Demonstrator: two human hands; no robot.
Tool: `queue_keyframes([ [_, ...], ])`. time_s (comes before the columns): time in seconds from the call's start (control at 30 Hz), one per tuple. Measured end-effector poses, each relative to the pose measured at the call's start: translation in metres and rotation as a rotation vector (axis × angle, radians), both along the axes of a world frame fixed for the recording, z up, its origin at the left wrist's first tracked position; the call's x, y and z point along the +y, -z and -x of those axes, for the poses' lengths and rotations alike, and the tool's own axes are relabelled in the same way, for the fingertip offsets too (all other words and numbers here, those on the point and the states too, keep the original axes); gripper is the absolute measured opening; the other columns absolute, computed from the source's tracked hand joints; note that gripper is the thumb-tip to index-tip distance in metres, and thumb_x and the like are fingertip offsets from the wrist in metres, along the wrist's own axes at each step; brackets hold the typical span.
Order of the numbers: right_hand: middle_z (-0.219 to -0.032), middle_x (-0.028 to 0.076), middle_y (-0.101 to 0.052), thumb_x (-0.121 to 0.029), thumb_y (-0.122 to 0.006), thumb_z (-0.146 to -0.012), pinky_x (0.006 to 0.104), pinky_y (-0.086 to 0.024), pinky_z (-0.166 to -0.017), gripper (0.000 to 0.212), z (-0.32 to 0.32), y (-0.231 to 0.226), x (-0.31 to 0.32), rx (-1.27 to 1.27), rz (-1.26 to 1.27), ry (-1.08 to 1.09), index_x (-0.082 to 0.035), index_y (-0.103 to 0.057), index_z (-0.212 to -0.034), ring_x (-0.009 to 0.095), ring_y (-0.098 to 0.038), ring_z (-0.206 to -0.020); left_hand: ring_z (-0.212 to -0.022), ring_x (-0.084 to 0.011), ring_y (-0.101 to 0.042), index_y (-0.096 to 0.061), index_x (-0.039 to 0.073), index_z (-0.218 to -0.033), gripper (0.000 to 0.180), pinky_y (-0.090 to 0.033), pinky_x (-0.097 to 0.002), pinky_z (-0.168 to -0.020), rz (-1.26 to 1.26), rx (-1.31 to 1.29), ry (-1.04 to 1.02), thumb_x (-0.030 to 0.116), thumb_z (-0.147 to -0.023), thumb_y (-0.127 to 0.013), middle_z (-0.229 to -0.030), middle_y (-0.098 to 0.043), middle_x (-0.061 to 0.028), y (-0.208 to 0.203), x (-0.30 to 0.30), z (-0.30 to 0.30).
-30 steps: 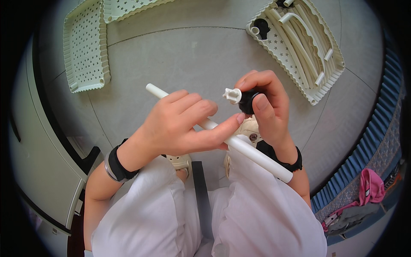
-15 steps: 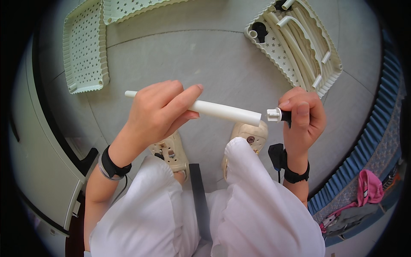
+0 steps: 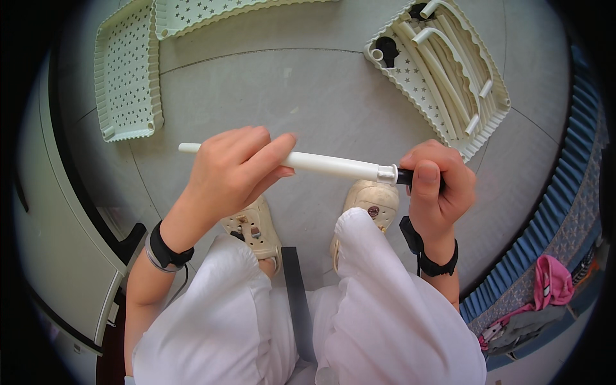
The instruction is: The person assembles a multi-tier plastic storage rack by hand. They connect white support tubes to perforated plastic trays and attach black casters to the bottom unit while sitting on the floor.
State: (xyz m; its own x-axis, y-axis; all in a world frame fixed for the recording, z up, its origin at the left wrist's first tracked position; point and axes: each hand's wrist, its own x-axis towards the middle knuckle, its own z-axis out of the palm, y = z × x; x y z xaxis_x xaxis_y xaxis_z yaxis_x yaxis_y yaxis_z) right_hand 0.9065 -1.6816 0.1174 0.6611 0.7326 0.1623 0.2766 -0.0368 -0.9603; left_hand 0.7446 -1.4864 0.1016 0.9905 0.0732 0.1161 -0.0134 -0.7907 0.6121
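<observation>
My left hand [image 3: 231,176] is closed around a white plastic tube [image 3: 337,167], held roughly level above the floor. Its narrower end pokes out past the left side of that hand. My right hand [image 3: 443,189] grips a black piece [image 3: 404,176] that ends in a white plug [image 3: 387,174]. The plug meets the tube's right end and part of it still shows outside the opening. Most of the black piece is hidden inside my right fingers.
A cream star-patterned basket [image 3: 410,96] at the far right holds several white tubes and black fittings. Two more such baskets [image 3: 156,83] stand at the far left. A pale cabinet [image 3: 70,244] is on the left, blue pleated fabric [image 3: 539,237] on the right. My clogs [image 3: 372,205] rest below the tube.
My right hand has moved left, bringing the white plug from a gap beside the tube into contact with its end. The left hand has tilted the tube slightly closer to level.
</observation>
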Motion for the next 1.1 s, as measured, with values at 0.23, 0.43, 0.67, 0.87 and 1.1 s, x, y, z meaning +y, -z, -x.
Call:
queue_keyframes([
  [0.23, -0.058, 0.003, -0.053, -0.009, -0.069, -0.079, 0.026, -0.035, -0.04, 0.013, -0.01, 0.006, 0.0, -0.203, 0.017, -0.114, -0.004, -0.06, -0.072, 0.016, -0.046, -0.046, -0.052, -0.0183, -0.043, -0.056, 0.01, -0.094, 0.026, -0.035, -0.0316, -0.045, -0.05, 0.043, 0.014, 0.027, -0.078, -0.066, -0.064, -0.038, -0.0038, -0.004, 0.0, 0.0],
  [0.43, -0.056, 0.003, -0.051, -0.009, -0.07, -0.076, 0.0272, -0.034, -0.039, 0.015, -0.009, 0.002, 0.005, -0.362, 0.055, -0.158, -0.005, -0.057, -0.07, 0.017, -0.046, -0.045, -0.051, -0.018, -0.044, -0.055, 0.01, -0.089, 0.023, -0.035, -0.0316, -0.044, -0.08, 0.086, 0.027, 0.026, -0.077, -0.066, -0.063, -0.038, -0.0032, -0.01, 0.005, 0.0],
  [0.67, -0.056, 0.003, -0.051, -0.008, -0.069, -0.078, 0.0271, -0.033, -0.039, 0.014, -0.001, 0.007, 0.003, -0.246, 0.022, -0.111, -0.006, -0.057, -0.07, 0.016, -0.046, -0.045, -0.051, -0.0218, -0.042, -0.054, 0.005, -0.086, 0.023, -0.033, -0.0335, -0.045, -0.011, 0.125, 0.055, 0.023, -0.079, -0.065, -0.062, -0.038, -0.0062, -0.011, 0.006, 0.004],
  [0.87, -0.057, 0.003, -0.053, -0.009, -0.068, -0.079, 0.0264, -0.034, -0.039, 0.014, -0.009, 0.011, -0.003, -0.16, 0.052, -0.097, -0.005, -0.058, -0.07, 0.016, -0.046, -0.044, -0.051, -0.0216, -0.042, -0.055, 0.005, -0.087, 0.023, -0.033, -0.0335, -0.045, -0.044, 0.117, 0.037, 0.024, -0.078, -0.065, -0.062, -0.039, -0.006, -0.008, -0.002, -0.004],
  [1.1, -0.057, 0.004, -0.051, -0.007, -0.065, -0.081, 0.0264, -0.033, -0.039, 0.012, -0.007, 0.009, 0.0, -0.125, 0.051, -0.082, -0.004, -0.058, -0.072, 0.016, -0.044, -0.043, -0.051, -0.0172, -0.044, -0.055, 0.01, -0.087, 0.023, -0.035, -0.0306, -0.045, -0.114, 0.107, 0.007, 0.027, -0.075, -0.067, -0.063, -0.04, -0.0025, -0.012, 0.001, -0.005],
])
